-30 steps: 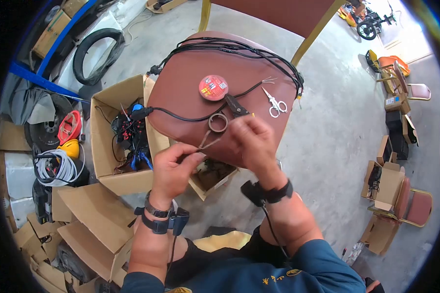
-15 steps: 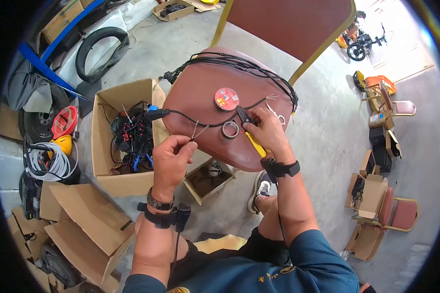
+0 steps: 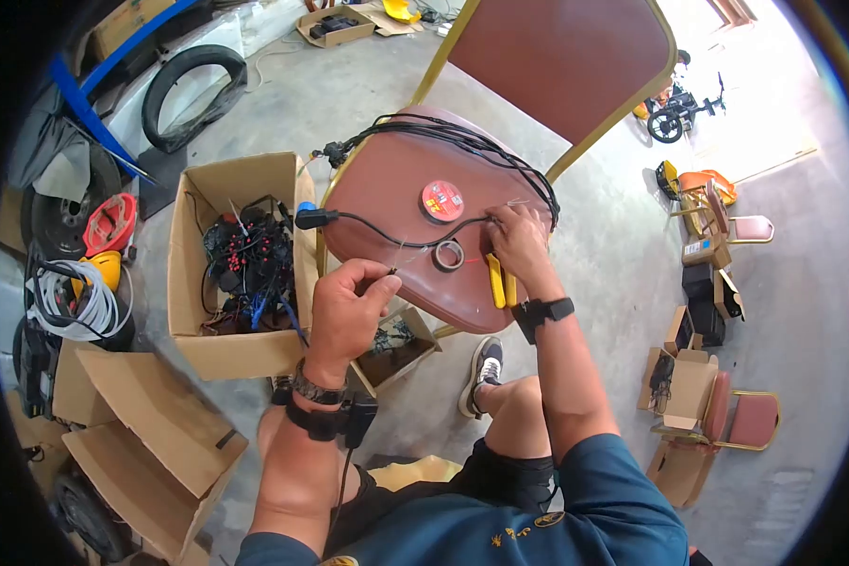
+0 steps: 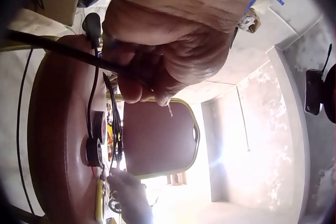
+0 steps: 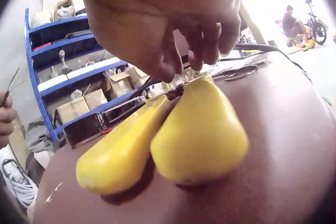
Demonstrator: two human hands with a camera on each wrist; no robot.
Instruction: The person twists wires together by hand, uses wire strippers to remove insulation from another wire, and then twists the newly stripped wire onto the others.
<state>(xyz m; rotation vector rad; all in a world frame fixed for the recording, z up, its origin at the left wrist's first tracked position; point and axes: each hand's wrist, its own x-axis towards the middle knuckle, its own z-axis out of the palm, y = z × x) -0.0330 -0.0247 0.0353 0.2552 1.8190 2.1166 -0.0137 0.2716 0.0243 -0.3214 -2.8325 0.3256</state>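
My left hand [image 3: 344, 307] pinches the end of a dark cable [image 4: 73, 55] between thumb and finger, with thin bare wires [image 3: 403, 255] sticking out above the chair seat's front edge. The right hand [image 3: 522, 247] reaches down over the seat's right side, fingers bent, beside the end of a black cable [image 3: 377, 229]. In the right wrist view, its fingertips are at something whitish behind yellow-handled pliers [image 5: 199, 134]; whether they grip it is unclear. Between the hands lie a red-labelled roll [image 3: 442, 201] and a grey tape roll [image 3: 449, 256].
Looped black cables [image 3: 462, 134] lie along the rear of the brown chair seat [image 3: 387, 174]. Left of it stands a carton [image 3: 241, 357] holding tangled wires; a smaller box [image 3: 410, 363] is below the front edge. More cartons [image 3: 151, 415] lie at lower left.
The right hand came from the left onto the pliers, then moved slightly up and right, where it covers the white scissors' place. Both yellow handles now show. The left hand keeps its pinch.
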